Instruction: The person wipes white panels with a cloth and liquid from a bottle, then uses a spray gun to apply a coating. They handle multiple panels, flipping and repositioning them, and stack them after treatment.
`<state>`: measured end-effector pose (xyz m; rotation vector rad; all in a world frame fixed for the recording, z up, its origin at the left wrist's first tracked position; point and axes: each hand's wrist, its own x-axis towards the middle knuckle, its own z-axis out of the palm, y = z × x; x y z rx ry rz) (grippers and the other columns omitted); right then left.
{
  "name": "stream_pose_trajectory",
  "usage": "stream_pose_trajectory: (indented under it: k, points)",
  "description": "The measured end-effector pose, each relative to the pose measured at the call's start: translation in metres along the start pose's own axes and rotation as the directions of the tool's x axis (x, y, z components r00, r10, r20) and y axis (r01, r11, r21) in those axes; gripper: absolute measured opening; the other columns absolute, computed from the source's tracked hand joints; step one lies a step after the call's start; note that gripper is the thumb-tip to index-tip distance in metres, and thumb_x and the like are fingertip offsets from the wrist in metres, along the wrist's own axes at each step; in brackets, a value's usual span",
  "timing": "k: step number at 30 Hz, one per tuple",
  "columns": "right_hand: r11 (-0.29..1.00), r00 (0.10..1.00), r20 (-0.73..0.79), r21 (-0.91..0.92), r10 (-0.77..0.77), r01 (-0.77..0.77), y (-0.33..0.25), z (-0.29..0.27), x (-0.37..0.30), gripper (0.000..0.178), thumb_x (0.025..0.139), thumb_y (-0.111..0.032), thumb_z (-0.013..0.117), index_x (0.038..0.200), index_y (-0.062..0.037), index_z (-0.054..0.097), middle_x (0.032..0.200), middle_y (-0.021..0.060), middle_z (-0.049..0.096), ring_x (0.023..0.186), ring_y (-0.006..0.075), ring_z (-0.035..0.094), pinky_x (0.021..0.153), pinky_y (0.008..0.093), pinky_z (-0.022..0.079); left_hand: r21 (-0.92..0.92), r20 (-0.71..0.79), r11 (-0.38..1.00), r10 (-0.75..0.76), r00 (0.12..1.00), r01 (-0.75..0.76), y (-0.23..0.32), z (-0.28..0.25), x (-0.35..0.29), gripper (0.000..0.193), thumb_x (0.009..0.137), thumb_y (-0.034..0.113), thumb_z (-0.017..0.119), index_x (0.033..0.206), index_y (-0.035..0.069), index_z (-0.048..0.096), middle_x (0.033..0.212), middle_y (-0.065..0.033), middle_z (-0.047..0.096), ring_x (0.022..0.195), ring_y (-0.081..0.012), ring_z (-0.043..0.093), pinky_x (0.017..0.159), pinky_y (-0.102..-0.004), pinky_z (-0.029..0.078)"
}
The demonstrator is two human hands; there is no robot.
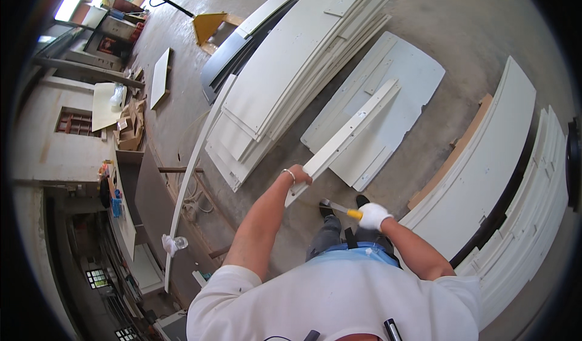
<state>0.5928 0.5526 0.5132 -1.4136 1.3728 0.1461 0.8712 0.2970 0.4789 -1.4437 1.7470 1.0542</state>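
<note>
My bare left hand (298,173), with a bracelet at the wrist, is closed round the near end of a long, narrow white board (347,133). The board slants away to the upper right, over a wide white panel (403,68) on the floor. In a white glove, my right hand (374,216) grips a hammer (339,207) by its yellow handle. Its metal shaft points left, towards my shoes, and the head is small and partly unclear. The hammer is apart from the board.
Ahead lies a tall stack of white panels (285,68), with dark panels (227,59) beside it. More white panels (485,141) lie to the right. A yellow pallet jack (208,27) stands far off. On the left, a long white strip (194,159) crosses a brown table (154,198).
</note>
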Motion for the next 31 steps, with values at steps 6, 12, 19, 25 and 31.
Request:
stream_pose_trajectory:
  k: [6,12,19,25,31]
  points:
    - [0.991,0.939,-0.319,0.001,0.126,-0.133,-0.024,0.013,-0.009,0.027,0.084,-0.029,0.065,0.098,-0.0096,0.077,0.101,0.0175,0.076,0.099,0.0364,0.073,0.087,0.0471,0.058,-0.025,-0.006,0.999,-0.039,0.999,0.039,0.017,0.003,-0.007,0.087,0.067,0.066,0.082,0.122,-0.001,0.073,0.122,-0.0195,0.072,0.109,-0.0309,0.070,0.097,-0.0399,0.053]
    - [0.964,0.897,-0.354,0.108,0.264,-0.241,-0.028,-0.011,0.003,0.026,0.080,-0.026,0.066,0.096,-0.0091,0.078,0.100,0.0188,0.075,0.094,0.0374,0.073,0.084,0.0477,0.058,-0.026,-0.063,0.996,-0.083,0.995,0.081,0.036,0.007,-0.017,0.078,0.066,0.053,0.080,0.119,-0.005,0.073,0.121,-0.0195,0.073,0.107,-0.0312,0.070,0.093,-0.0398,0.054]
    - [0.955,0.884,-0.360,0.089,0.297,-0.285,-0.012,0.000,-0.012,0.028,0.080,-0.028,0.066,0.098,-0.0085,0.078,0.100,0.0201,0.075,0.098,0.0375,0.073,0.085,0.0471,0.058,-0.040,-0.079,0.999,0.025,0.997,-0.028,0.034,0.016,-0.014,0.071,0.065,0.042,0.082,0.118,-0.003,0.072,0.120,-0.0204,0.072,0.109,-0.0323,0.069,0.095,-0.0409,0.054]
    - [0.988,0.965,-0.216,-0.004,0.151,-0.156,0.004,0.011,-0.015,0.029,0.082,-0.024,0.064,0.102,-0.0082,0.077,0.105,0.0199,0.075,0.102,0.0376,0.072,0.089,0.0478,0.057,0.068,0.029,0.997,0.026,0.999,-0.028,0.023,0.011,-0.042,0.067,0.066,0.040,0.082,0.119,0.000,0.073,0.122,-0.0223,0.071,0.112,-0.0333,0.069,0.098,-0.0410,0.053]
    - [0.990,0.997,-0.051,-0.128,0.052,-0.058,0.025,-0.007,0.001,0.036,0.085,-0.025,0.062,0.114,-0.0100,0.077,0.116,0.0232,0.073,0.111,0.0364,0.070,0.098,0.0439,0.056,0.037,-0.116,0.997,-0.060,0.991,0.065,-0.012,0.048,-0.058,0.104,0.072,0.042,0.080,0.157,0.001,0.036,0.146,-0.0204,0.059,0.138,-0.0341,0.054,0.117,-0.0330,0.039]
